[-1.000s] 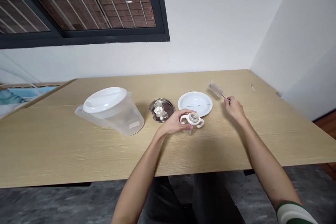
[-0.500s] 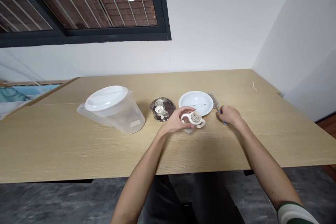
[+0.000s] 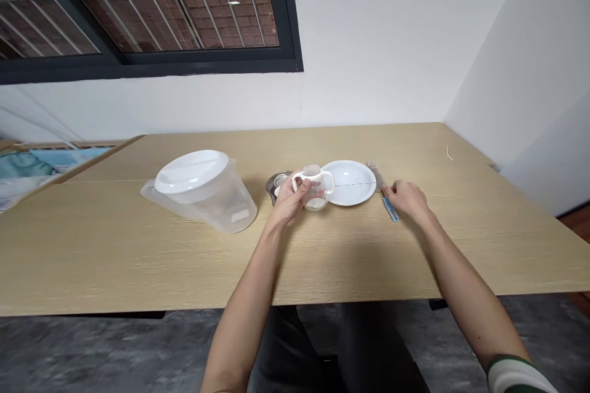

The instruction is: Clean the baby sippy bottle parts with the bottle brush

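Observation:
A small clear bottle (image 3: 316, 191) with white handles is held by my left hand (image 3: 291, 199), above the table in front of a metal tray (image 3: 271, 185). Small clear and white parts (image 3: 279, 180) lie in the tray, partly hidden by the bottle and hand. My right hand (image 3: 406, 198) is closed at the upper end of the blue handle (image 3: 390, 209) of a bottle brush. The grey bristles (image 3: 375, 173) lie beside the right rim of a white bowl (image 3: 349, 199). A thin dark line crosses the bowl.
On the left of the wooden table (image 3: 138, 258) stands a large translucent pitcher (image 3: 216, 202) with a white lid (image 3: 192, 176). A small pale curved piece (image 3: 448, 153) lies at the back right. Behind the table is a wall with a barred window.
My left hand has moved the bottle left and slightly away, and the bottle's side now faces me. My right hand has shifted slightly up along the brush, uncovering more of the blue handle.

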A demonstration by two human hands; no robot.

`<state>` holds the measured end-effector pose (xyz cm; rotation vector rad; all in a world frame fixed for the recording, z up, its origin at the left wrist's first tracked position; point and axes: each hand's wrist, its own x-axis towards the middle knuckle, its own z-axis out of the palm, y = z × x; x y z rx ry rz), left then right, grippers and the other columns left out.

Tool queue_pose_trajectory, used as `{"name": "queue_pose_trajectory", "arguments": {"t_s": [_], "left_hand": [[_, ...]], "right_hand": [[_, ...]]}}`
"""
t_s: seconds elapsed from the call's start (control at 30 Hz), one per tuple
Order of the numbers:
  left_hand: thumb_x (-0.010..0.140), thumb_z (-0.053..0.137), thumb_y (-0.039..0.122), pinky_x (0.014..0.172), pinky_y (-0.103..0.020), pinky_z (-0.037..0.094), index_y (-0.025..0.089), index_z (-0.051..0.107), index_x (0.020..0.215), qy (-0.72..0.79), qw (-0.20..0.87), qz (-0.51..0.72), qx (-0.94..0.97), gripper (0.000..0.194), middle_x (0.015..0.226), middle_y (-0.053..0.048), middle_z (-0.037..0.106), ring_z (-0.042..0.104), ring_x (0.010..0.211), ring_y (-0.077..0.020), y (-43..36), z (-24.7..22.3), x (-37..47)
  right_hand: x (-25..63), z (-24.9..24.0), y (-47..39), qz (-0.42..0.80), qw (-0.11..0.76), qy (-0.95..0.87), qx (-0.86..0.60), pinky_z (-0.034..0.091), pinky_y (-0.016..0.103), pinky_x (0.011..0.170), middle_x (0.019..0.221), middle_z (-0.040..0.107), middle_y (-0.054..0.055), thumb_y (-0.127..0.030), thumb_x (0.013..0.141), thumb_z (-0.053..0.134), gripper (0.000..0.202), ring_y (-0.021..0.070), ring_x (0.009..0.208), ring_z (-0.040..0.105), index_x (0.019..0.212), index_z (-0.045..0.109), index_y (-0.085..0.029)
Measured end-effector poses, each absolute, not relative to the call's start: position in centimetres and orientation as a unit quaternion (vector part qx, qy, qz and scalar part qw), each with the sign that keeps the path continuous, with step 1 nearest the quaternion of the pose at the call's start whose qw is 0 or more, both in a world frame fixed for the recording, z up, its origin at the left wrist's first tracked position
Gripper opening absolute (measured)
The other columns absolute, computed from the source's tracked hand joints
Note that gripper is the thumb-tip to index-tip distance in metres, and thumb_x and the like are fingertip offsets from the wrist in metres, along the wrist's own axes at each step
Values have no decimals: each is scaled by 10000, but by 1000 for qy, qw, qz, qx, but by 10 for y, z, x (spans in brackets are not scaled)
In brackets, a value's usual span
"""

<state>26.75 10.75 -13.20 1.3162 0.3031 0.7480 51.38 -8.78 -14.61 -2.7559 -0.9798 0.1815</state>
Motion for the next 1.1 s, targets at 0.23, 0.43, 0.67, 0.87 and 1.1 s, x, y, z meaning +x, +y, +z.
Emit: {"name": "queue_pose_trajectory", "arguments": {"t_s": [0.23, 0.43, 0.67, 0.87, 1.1], "left_hand": [[723, 821, 557, 844, -362, 562, 154, 595, 1244, 188, 614, 369, 672, 696, 1161, -122, 682, 681, 1011, -262, 121, -123, 255], [833, 709, 517, 969, -385, 488, 197, 576, 1232, 184, 352, 316, 862, 529, 1215, -98, 652, 619, 1143, -267, 126, -99, 255], [927, 625, 204, 894, -421, 462, 135, 537, 1262, 92, -86, 119, 985, 352, 1281, -163, 584, 581, 1105, -309, 115, -72, 280], [903, 574, 48, 761, -396, 396, 111, 624, 1125, 31, -273, 41, 961, 236, 1159, -174, 627, 595, 995, -301, 106, -65, 310], [914, 496, -4, 676, -366, 291, 135, 700, 936, -68, -327, 44, 941, 247, 967, -132, 653, 589, 869, -250, 107, -74, 330]], "right_hand": [[527, -151, -88, 0, 166, -262, -951, 416, 326, 761, 1040, 743, 213, -530, 1001, 331, 573, 292, 980, 692, 958, 761, -153], [535, -153, -89, -23, 207, -247, -946, 396, 309, 729, 984, 751, 198, -518, 996, 371, 534, 273, 934, 695, 912, 758, -159], [531, -151, -88, -32, 224, -269, -936, 381, 305, 706, 1000, 753, 195, -462, 1012, 354, 511, 263, 920, 692, 960, 761, -156], [530, -150, -88, -29, 232, -276, -932, 374, 302, 700, 996, 754, 186, -445, 1011, 372, 484, 261, 917, 693, 958, 760, -161], [532, -150, -88, -25, 240, -280, -929, 374, 292, 711, 1032, 753, 176, -416, 1006, 385, 452, 235, 909, 684, 985, 760, -164]]}}
